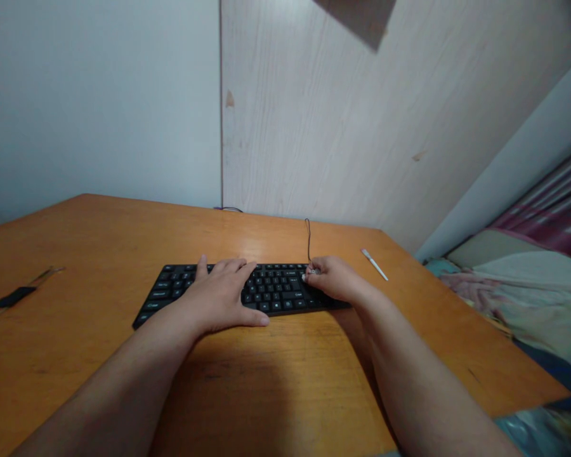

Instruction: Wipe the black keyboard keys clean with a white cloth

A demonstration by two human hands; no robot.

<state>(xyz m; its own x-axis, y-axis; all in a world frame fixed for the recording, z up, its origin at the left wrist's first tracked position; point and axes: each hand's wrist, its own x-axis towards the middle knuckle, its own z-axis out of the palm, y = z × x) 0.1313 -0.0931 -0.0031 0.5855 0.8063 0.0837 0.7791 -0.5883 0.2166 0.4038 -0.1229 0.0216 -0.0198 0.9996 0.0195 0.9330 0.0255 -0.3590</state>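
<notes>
A black computer keyboard (278, 289) lies flat on the wooden table in front of me. My left hand (221, 295) rests across its left-middle part, fingers spread over the keys and thumb along the near edge. Over the right-hand part of the keyboard, my right hand (330, 277) is closed, its fingers pinched together. A small whitish bit (305, 277) shows at those fingertips, too small to name. The keys beneath both hands are partly hidden. From the far edge of the keyboard, beside my right hand, a thin black cable (308, 238) runs toward the back of the table.
A slim white-handled brush (375, 264) lies on the table (276, 381) to the right. On the left is a black piece with thin tan cords (14, 297). A short dark cable (231, 209) lies by the wall. Bedding (518, 292) is beyond the table's right edge.
</notes>
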